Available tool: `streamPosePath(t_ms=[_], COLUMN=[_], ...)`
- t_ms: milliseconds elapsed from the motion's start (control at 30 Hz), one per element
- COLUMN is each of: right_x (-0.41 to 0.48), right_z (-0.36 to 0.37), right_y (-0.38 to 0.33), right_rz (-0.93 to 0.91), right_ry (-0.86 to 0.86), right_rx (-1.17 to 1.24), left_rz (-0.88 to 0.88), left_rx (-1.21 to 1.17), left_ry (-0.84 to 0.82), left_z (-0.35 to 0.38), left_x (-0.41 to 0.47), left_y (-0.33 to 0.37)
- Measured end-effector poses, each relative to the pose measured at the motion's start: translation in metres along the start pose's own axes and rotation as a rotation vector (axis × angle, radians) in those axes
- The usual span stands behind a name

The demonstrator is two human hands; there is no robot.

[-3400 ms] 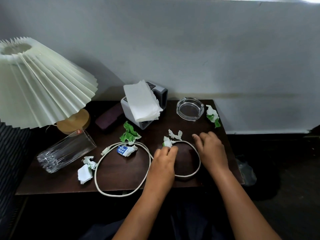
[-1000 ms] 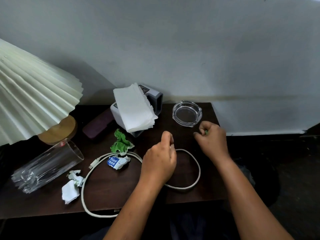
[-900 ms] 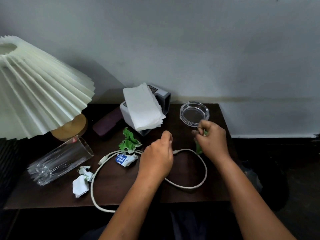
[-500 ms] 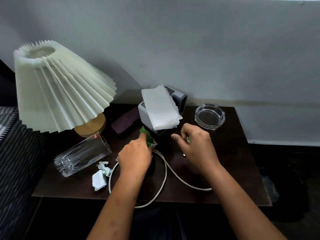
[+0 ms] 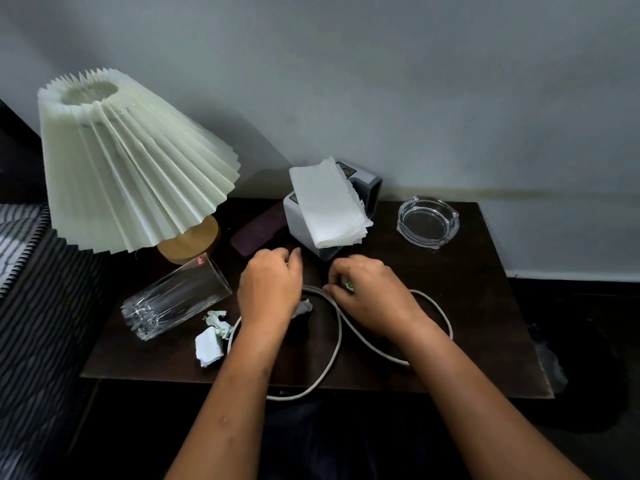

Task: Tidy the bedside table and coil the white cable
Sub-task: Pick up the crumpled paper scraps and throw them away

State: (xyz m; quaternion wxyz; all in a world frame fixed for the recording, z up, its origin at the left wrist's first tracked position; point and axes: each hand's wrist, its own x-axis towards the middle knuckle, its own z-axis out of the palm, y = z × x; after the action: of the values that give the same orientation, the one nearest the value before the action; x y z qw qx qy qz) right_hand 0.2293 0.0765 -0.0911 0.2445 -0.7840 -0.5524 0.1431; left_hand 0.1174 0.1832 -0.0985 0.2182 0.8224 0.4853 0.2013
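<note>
The white cable (image 5: 337,344) lies in loose loops on the dark bedside table (image 5: 485,306), one loop hanging past the front edge. My left hand (image 5: 270,285) hovers over the cable's far bend with its fingers curled in; the green wrapper that lay there is hidden beneath it, and a pale scrap (image 5: 304,308) peeks out by the palm. My right hand (image 5: 367,292) sits just to the right, over the cable, pinching a green-and-white paper scrap (image 5: 349,285). Crumpled white paper (image 5: 209,344) lies at the front left.
A glass tumbler (image 5: 176,296) lies on its side at the left, below the pleated lamp (image 5: 121,168). A tissue box (image 5: 329,209) and a dark case (image 5: 258,233) stand at the back, a glass ashtray (image 5: 427,223) at the back right. Striped bedding (image 5: 31,306) borders the left.
My right hand took the scrap by the ashtray and moved left. My left hand picked up the white scraps, reached the green wrapper and closed over it. The cable loops shifted.
</note>
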Motion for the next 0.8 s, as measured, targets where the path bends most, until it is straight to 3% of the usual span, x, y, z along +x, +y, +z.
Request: streamPosePath(t_ms=[233, 467, 600, 800], right_x=[-0.002, -0.009, -0.006, 0.001], right_z=[0.031, 0.046, 0.045, 0.044], right_y=[-0.034, -0.038, -0.048, -0.061], right_rz=[-0.104, -0.042, -0.067, -0.092], right_ry=[-0.248, -0.255, -0.259, -0.234], right_rx=[-0.207, -0.310, -0.217, -0.137], left_rz=[-0.179, -0.352, -0.470, -0.517], left_rx=[-0.065, 0.065, 0.151, 0.121], left_ry=[-0.026, -0.234, -0.387, -0.429], left_z=[-0.030, -0.057, -0.069, -0.063], left_x=[-0.014, -0.032, -0.046, -0.045], left_y=[-0.016, -0.063, -0.085, -0.084])
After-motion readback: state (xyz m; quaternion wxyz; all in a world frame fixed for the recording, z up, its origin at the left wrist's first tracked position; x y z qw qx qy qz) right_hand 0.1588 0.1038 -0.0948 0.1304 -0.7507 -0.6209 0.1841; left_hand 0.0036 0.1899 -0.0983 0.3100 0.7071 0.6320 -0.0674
